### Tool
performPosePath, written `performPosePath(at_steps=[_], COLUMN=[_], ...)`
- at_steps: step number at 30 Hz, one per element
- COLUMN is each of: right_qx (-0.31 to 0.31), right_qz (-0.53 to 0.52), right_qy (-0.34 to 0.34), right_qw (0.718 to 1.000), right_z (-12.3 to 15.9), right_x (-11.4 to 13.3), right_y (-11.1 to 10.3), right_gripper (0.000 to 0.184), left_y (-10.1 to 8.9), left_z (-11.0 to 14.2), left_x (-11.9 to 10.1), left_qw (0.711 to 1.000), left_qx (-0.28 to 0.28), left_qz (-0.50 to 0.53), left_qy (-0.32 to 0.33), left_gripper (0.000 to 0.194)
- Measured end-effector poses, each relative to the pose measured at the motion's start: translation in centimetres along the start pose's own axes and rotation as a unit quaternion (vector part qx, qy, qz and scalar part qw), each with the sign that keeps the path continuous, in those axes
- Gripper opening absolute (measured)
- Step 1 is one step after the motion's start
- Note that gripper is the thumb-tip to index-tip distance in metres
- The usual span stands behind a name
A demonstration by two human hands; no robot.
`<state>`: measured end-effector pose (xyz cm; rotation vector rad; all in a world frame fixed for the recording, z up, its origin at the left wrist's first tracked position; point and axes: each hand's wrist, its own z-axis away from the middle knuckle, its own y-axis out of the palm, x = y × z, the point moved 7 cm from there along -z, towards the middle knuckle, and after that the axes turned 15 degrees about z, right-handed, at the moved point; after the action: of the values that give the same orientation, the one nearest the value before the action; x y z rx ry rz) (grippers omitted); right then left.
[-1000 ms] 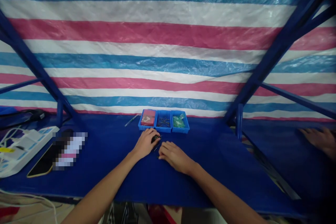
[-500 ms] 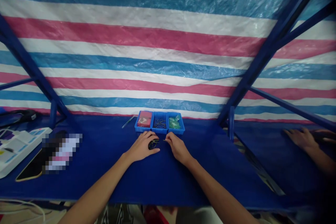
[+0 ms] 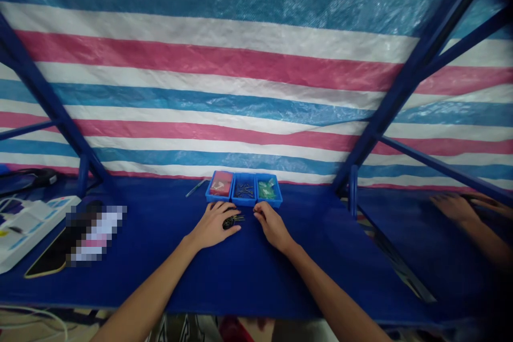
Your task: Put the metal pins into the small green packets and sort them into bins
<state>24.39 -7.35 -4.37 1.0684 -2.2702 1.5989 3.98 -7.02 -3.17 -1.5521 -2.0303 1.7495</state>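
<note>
The left hand (image 3: 214, 225) is curved around a small pile of dark screws (image 3: 231, 222) on the blue counter (image 3: 240, 278), thumb and fingers on either side, some tips poking out toward the right hand. The right hand (image 3: 272, 224) has thumb and index finger pinched together, just apart from the pile; whether anything is between them I cannot tell. Right behind the hands, 3 blue bins stand side by side and bar the way farther back: the left bin (image 3: 209, 196) with a red item and small pale pieces, the middle bin (image 3: 244, 202) with loose screws, the right bin (image 3: 268, 203) with green bagged bits. A pen (image 3: 196, 188) lies left of them. Far left are a white power strip (image 3: 38, 235) and a phone (image 3: 46, 262); 2 frame posts slant up at the sides, and beyond the right one is another person's hand (image 3: 452, 208).
</note>
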Motion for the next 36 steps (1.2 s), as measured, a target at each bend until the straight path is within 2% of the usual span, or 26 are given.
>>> performPosePath(at_steps=[7,16,20,25,32,36], right_qx=[0.02,0.055,0.042,0.022,-0.004,-0.013], right_qz=[0.01,0.034,0.012,-0.018,-0.123,-0.11], right_qy=[0.001,0.003,0.013,0.047,0.078,0.086], right_qw=[1.0,0.998,0.999,0.999,0.989,0.99], right_z=[0.1,0.1,0.0,-0.2,-0.5,-0.3], right_x=[0.1,0.9,0.5,-0.3,-0.1,0.0], right_y=[0.3,0.6,0.7,0.6,0.5,0.5], right_gripper=[0.004,0.003,0.005,0.016,0.016,0.018], left_y=[0.5,1.5,1.6,1.5,1.2,1.1], left_z=[0.3,-0.4,-0.5,-0.5,-0.4,-0.3], left_x=[0.7,-0.2,-0.4,-0.1,-0.8,-1.3], left_qw=[0.999,0.999,0.999,0.999,0.999,1.0], left_qx=[0.018,0.019,0.02,0.007,0.008,0.011], left_qz=[0.015,0.033,0.027,0.025,0.027,0.02], left_qy=[-0.028,-0.014,-0.015,-0.032,-0.018,-0.011], left_gripper=[0.047,0.033,0.038,0.028,0.031,0.027])
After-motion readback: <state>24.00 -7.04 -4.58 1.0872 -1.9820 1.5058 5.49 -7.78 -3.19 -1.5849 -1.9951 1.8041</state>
